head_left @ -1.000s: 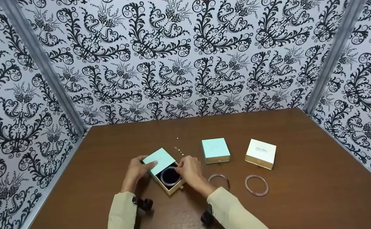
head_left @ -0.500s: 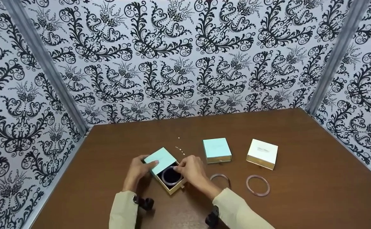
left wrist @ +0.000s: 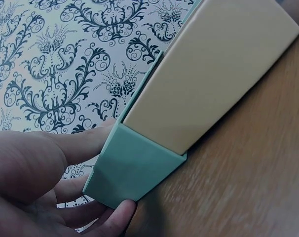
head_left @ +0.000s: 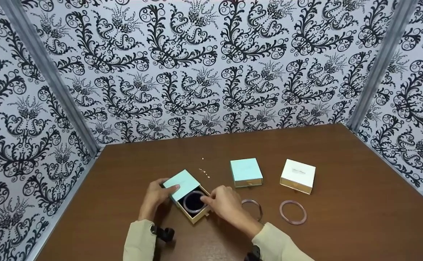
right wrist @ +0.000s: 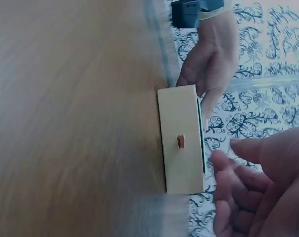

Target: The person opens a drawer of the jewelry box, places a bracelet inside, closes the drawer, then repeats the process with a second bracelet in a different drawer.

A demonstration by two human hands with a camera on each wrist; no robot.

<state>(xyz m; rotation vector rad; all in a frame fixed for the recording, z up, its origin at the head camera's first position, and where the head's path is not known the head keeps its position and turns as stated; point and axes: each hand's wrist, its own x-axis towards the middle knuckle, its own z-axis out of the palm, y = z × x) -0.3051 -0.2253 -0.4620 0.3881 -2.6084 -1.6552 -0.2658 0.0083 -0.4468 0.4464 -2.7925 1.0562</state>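
Note:
A turquoise slide-out jewelry box (head_left: 183, 184) stands on the table with its cream drawer (right wrist: 175, 170) pulled partway out. My left hand (head_left: 156, 194) grips the turquoise sleeve, thumb on top and fingers along the side and end, as the left wrist view also shows. Inside the drawer a greyish-purple bangle (head_left: 185, 206) lies on dark lining. Over the drawer's right side is my right hand (head_left: 227, 205), its thumb overlapping the bangle's edge in the head view. Thumb and fingers of that hand (right wrist: 258, 182) are apart, nothing between them. A small tab (right wrist: 181, 141) marks the drawer front.
A second turquoise box (head_left: 246, 170) and a white box (head_left: 298, 172) stand shut farther right. Two pinkish bangles lie in front of them; one bangle (head_left: 260, 210) is partly behind the right forearm. Small pale bits (head_left: 208, 177) dot the brown table (head_left: 142, 159). Patterned panels enclose it.
The right hand's fingers have loosened from the bangle's edge and the hand has drawn slightly right and toward me. The bangle stays in the drawer; the left hand keeps its grip.

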